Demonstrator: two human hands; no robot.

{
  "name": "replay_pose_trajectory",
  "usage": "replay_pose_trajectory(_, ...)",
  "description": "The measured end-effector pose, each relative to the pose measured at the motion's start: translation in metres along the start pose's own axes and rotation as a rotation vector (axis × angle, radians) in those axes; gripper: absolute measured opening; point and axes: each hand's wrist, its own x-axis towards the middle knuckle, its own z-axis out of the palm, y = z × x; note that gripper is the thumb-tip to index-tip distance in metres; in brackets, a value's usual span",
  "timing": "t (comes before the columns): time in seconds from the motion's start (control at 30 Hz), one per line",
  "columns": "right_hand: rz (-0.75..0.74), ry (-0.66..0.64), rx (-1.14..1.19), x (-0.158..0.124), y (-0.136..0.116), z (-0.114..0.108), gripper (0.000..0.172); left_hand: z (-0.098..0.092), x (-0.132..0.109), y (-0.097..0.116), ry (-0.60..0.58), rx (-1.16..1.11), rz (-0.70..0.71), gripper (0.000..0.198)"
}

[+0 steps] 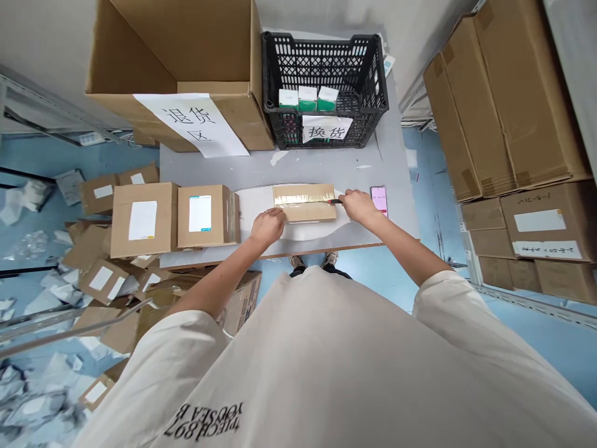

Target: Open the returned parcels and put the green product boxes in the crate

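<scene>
My right hand is closed around a slim red-and-black cutter, its tip at the taped top of the small cardboard box just left of that grip. My left hand touches the box's left end; whether its fingers pinch, I cannot tell. Just right of my right hand lies a phone; left of my left stands a labelled carton; beyond both, a black crate.

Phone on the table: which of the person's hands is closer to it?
Right. The right hand, holding a cutter, is just beside the phone; the left hand is farther off, at the cardboard box's left end.
</scene>
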Motion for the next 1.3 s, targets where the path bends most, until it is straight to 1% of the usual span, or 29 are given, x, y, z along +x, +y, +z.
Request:
replay_pose_trajectory(0.13, 0.018, -0.01, -0.007, -0.005, 0.015, -0.001, 0.044, -0.001, 0.002, 0.004, 0.001, 0.011, -0.019, 0.041)
replay_pose_trajectory(0.33, 0.01, -0.011, -0.038, -0.015, 0.032, -0.008, 0.045, -0.007, 0.004, 0.015, -0.041, 0.028, -0.069, 0.04)
replay_pose_trajectory(0.43, 0.039, -0.007, -0.036, -0.017, 0.052, -0.012, 0.04, -0.011, 0.009, 0.021, -0.078, 0.052, -0.105, 0.039)
replay_pose_trajectory(0.53, 0.102, 0.009, 0.032, -0.019, 0.078, -0.013, 0.035, -0.014, 0.023, 0.031, -0.071, 0.08, -0.109, 0.039)
replay_pose_trajectory(0.57, 0.115, 0.026, 0.085, -0.02, 0.086, -0.01, 0.035, -0.015, 0.029, 0.035, -0.059, 0.082, -0.097, 0.039)
replay_pose_trajectory(0.63, 0.121, 0.06, 0.211, -0.022, 0.098, -0.001, 0.037, -0.017, 0.043, 0.048, -0.066, 0.074, -0.021, 0.041)
replay_pose_trajectory(0.7, 0.111, 0.083, 0.33, -0.024, 0.104, 0.013, 0.037, -0.018, 0.058, 0.061, -0.095, 0.067, 0.063, 0.045)
replay_pose_trajectory(0.77, 0.102, 0.103, 0.458, -0.025, 0.107, 0.031, 0.037, -0.02, 0.071, 0.073, -0.108, 0.062, 0.107, 0.051)
replay_pose_trajectory(0.83, 0.1, 0.122, 0.608, -0.024, 0.109, 0.048, 0.033, -0.022, 0.08, 0.082, -0.136, 0.056, 0.144, 0.057)
replay_pose_trajectory(0.9, 0.052, 0.154, 0.748, -0.023, 0.111, 0.062, 0.026, -0.022, 0.086, 0.087, -0.171, 0.058, 0.172, 0.061)
replay_pose_trajectory(0.97, -0.001, 0.17, 0.842, -0.02, 0.114, 0.073, 0.022, -0.022, 0.09, 0.089, -0.193, 0.071, 0.182, 0.063)
replay_pose_trajectory(1.1, -0.024, 0.169, 0.876, -0.013, 0.115, 0.08, 0.024, -0.018, 0.095, 0.091, -0.21, 0.097, 0.185, 0.062)
replay_pose_trajectory(1.2, -0.027, 0.175, 0.841, -0.004, 0.112, 0.078, 0.027, -0.014, 0.098, 0.093, -0.215, 0.116, 0.183, 0.061)
replay_pose_trajectory(1.3, -0.037, 0.164, 0.779, 0.005, 0.108, 0.073, 0.029, -0.009, 0.099, 0.095, -0.18, 0.128, 0.177, 0.067)
